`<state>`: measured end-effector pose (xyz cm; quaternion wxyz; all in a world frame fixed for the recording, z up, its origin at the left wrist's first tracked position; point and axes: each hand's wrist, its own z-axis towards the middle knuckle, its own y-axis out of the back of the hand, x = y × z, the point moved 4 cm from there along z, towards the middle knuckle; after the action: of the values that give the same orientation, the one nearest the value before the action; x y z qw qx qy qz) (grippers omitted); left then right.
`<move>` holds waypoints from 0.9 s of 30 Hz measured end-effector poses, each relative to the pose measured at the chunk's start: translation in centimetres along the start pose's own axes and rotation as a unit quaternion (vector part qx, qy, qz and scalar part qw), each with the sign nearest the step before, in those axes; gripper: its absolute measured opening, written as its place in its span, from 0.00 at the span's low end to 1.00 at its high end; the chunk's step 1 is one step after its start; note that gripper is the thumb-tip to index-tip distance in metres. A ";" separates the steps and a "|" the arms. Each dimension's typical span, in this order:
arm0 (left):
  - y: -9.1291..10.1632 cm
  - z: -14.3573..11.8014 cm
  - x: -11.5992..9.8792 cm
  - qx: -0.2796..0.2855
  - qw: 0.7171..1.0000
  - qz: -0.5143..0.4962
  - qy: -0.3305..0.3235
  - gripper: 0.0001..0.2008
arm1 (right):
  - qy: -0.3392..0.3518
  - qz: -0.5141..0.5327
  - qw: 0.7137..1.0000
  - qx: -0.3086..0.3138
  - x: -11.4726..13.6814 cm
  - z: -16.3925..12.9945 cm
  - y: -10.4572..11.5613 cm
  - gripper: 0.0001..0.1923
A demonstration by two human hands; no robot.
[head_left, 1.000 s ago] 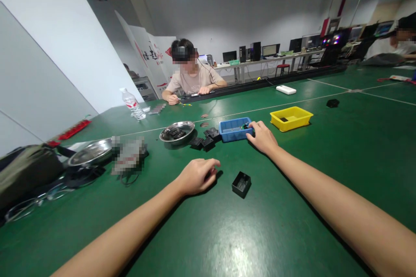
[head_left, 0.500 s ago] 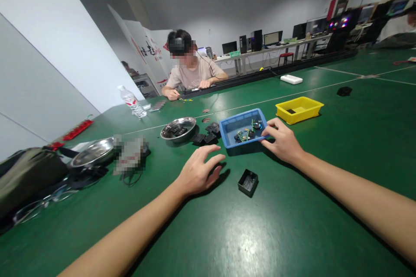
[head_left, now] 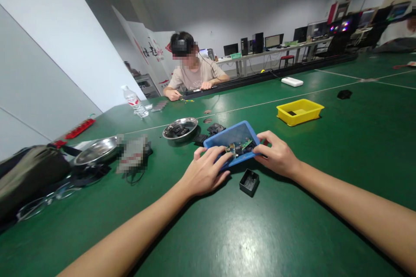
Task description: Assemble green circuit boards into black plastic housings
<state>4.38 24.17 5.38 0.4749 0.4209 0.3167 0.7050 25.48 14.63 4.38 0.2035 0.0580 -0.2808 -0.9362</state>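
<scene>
A blue tray [head_left: 232, 134] is tilted toward me and holds several green circuit boards [head_left: 247, 143] with dark round parts. My right hand [head_left: 276, 153] grips its right end, thumb and fingers closed around the wall. Over the near left side reaches my left hand [head_left: 206, 171], fingers apart and stretched into the tray beside the boards. Its thumb stays outside, below the near wall. Whether those fingertips touch a board is hard to make out. Just in front of the tray, an open black plastic box [head_left: 249, 182] lies on the green table [head_left: 208, 238].
Behind the tray are black plastic pieces [head_left: 216, 128] and a metal bowl [head_left: 167, 131] with black parts. A yellow tray [head_left: 300, 118] stands to the right. At left are a water bottle [head_left: 134, 102], another metal dish [head_left: 97, 150] and glasses [head_left: 35, 210]. A person [head_left: 195, 75] sits across the table.
The blue tray has come nearer and left, tilting toward me in my right hand. My left hand has moved onto its near left side, fingers now inside.
</scene>
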 end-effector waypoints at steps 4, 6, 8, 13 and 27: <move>0.5 0.0 -0.1 -0.044 0.998 -0.032 -0.012 0.15 | -0.001 0.013 1.000 0.010 -0.2 -0.1 -0.1 0.07; 1.0 -0.1 -0.2 -0.076 0.996 -0.037 -0.026 0.12 | -0.012 0.021 0.999 0.023 -0.2 -0.2 -0.3 0.06; 1.4 -0.3 -0.2 -0.113 0.993 -0.031 -0.029 0.11 | -0.027 0.031 0.999 0.029 -0.3 -0.2 -0.4 0.05; 2.1 -1.0 0.2 -0.221 0.975 -0.026 -0.019 0.14 | -0.059 0.058 0.996 0.015 -0.6 -0.2 -0.3 0.04; -0.2 -0.3 0.2 -0.064 0.966 -0.250 -0.002 0.10 | -0.366 0.030 0.930 0.006 -8.7 -0.6 -1.9 0.04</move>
<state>4.13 24.46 5.11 0.6627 0.2983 0.3656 0.5816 32.83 19.39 2.78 0.1141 -0.2958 -0.3426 -0.8844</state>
